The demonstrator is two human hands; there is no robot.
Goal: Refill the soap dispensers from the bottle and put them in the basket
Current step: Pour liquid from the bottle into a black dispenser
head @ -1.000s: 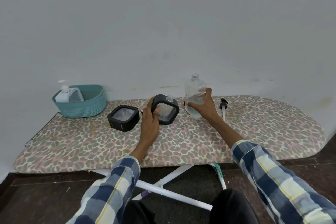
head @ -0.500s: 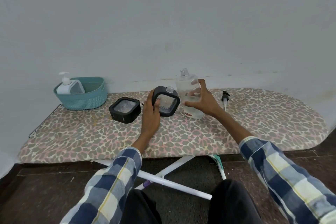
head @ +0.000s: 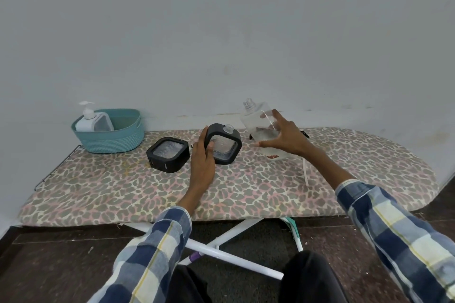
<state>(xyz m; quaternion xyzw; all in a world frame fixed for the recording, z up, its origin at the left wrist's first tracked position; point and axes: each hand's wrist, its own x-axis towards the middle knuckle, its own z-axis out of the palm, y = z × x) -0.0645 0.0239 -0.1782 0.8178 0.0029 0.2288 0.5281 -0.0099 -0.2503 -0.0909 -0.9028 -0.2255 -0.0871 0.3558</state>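
A black-framed square soap dispenser (head: pixel 224 146) stands upright near the middle of the board, its small neck uncapped on top. My left hand (head: pixel 203 157) grips its left side. My right hand (head: pixel 283 135) holds a clear uncapped refill bottle (head: pixel 258 123), tilted with its neck toward the dispenser and a little liquid inside. A second black dispenser (head: pixel 168 154) lies flat to the left. A teal basket (head: pixel 110 134) at the far left holds a white pump dispenser (head: pixel 92 120).
Everything rests on a leopard-print ironing board (head: pixel 246 187) set against a grey wall. A black pump head with its white tube (head: pixel 305 170) lies behind my right forearm. White board legs (head: pixel 221 256) cross over the dark floor below.
My right hand has lifted the clear bottle, carried it left and tilted it toward the upright dispenser. My left hand has kept its grip on the dispenser.
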